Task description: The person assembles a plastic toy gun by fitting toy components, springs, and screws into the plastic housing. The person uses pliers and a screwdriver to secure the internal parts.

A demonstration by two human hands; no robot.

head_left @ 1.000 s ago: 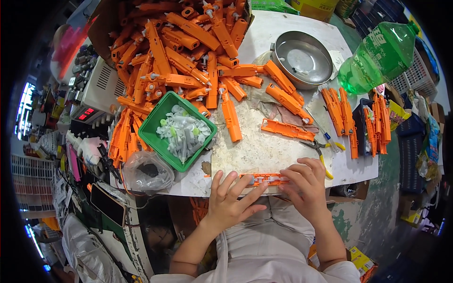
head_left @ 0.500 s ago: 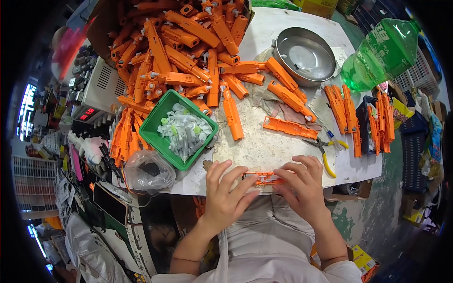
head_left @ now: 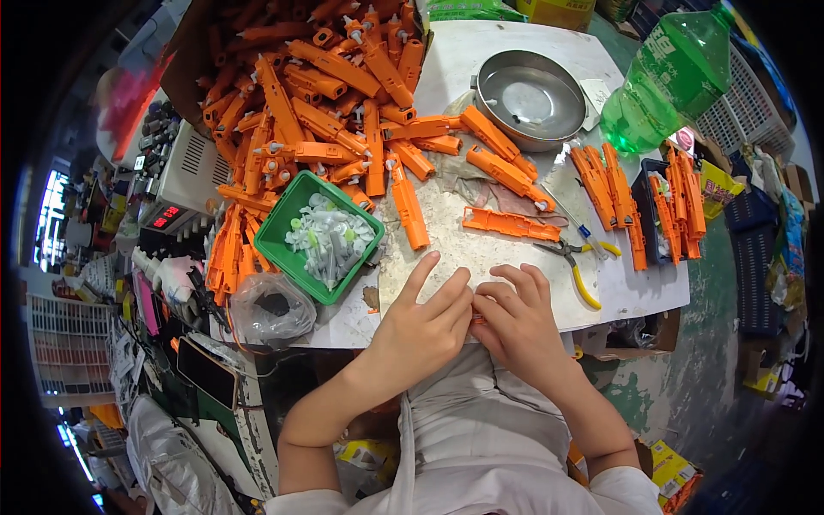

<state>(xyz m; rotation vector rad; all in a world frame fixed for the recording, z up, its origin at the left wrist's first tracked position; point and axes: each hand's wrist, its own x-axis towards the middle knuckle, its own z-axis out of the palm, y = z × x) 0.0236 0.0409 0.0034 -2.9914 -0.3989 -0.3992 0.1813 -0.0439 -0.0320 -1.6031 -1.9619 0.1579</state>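
My two hands meet at the front edge of the worktable. Only a sliver of an orange plastic casing (head_left: 478,318) shows between them; the fingers hide the rest. My left hand (head_left: 422,333) grips it from the left, with one finger raised away. From the other side my right hand (head_left: 524,330) closes on it, its fingers bent over the top. Beyond the hands, an open orange casing half (head_left: 511,224) lies on the table, near pliers with yellow handles (head_left: 580,279). A green bin (head_left: 276,225) of small whitish plastic parts stands to the left.
A large heap of orange casings (head_left: 330,103) fills the back left. At the back stand a round metal pan (head_left: 532,99) and a green bottle (head_left: 665,81). More orange casings (head_left: 611,193) lie right. A clear plastic bag (head_left: 273,309) sits beside the bin.
My hands have drawn together over the orange casing, covering most of it. The left hand moved right and its fingers closed in. The view has shifted slightly.
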